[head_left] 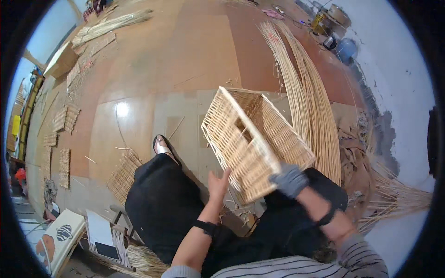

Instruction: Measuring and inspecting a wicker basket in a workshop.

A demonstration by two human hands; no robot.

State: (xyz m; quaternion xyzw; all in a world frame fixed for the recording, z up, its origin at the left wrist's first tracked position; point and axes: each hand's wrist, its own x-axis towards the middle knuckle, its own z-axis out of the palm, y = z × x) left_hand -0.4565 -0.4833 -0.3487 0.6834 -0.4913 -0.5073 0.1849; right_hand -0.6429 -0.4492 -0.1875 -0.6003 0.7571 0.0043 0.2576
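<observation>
Woven basket (232, 146) is tilted, partly over the person's right knee (327, 187); gloved right hand (289, 180) grasps its corner, and bare left hand (218, 185), unclenched, is just beside its edge.

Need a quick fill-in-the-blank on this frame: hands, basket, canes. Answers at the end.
1. The right hand, at a corner of the wicker basket, wears a grey ____.
2. On the left wrist, below the left hand, sits a wristband coloured ____.
3. In the picture, the long bundled canes lie to the ____ of the basket.

Missing words: glove; black; right.
</observation>
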